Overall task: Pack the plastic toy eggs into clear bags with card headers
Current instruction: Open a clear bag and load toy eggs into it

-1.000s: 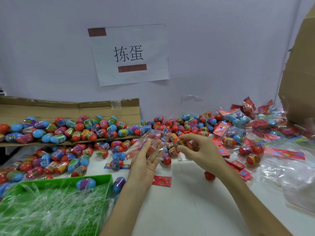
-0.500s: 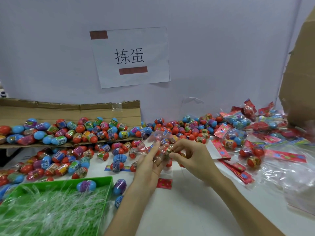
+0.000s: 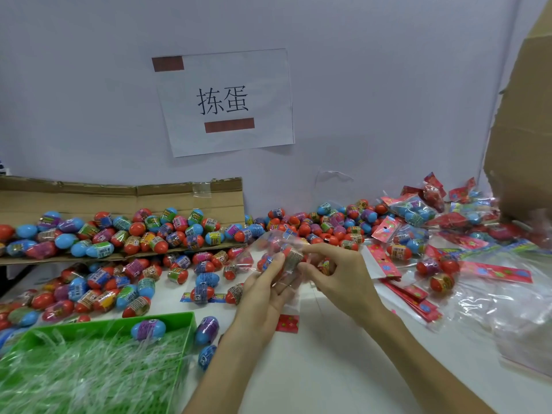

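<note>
A white paper sign [image 3: 224, 103] on the wall [image 3: 388, 85], high above the fingers [image 3: 319, 249], says 拣蛋. The egg labels [image 3: 103, 251] are too small to read.

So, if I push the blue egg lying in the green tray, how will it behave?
The blue egg is rounded, so apt to roll, though the clear shreds under it would probably check it. Its glossy shell may slip from a loose pinch.
</note>
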Demonstrator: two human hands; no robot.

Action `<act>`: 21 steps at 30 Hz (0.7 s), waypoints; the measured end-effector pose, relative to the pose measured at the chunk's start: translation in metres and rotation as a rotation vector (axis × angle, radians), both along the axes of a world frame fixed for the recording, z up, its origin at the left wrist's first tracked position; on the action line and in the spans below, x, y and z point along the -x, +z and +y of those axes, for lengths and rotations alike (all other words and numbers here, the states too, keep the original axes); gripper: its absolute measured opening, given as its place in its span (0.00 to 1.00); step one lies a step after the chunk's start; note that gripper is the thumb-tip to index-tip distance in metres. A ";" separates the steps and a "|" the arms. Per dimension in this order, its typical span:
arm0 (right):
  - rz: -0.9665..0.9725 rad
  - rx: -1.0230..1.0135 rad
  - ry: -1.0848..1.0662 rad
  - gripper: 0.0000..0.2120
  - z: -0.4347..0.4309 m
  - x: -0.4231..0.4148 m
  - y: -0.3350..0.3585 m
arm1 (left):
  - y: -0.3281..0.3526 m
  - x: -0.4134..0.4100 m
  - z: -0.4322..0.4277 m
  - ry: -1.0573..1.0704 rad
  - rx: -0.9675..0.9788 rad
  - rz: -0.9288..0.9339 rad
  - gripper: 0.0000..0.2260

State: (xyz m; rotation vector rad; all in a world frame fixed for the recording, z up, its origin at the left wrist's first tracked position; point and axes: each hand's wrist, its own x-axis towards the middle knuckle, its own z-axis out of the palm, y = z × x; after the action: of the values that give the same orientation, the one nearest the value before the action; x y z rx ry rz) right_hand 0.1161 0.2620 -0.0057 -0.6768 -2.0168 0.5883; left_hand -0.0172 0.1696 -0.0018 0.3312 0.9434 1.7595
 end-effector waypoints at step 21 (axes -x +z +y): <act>0.061 0.077 0.205 0.17 -0.008 0.007 0.004 | -0.004 0.009 0.000 -0.008 0.011 -0.115 0.11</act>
State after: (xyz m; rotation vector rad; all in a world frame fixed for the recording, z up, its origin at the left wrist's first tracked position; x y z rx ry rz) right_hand 0.1088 0.2540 -0.0015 -0.4932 -2.0284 0.8009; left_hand -0.0262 0.1695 -0.0055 0.2239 0.8684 1.7462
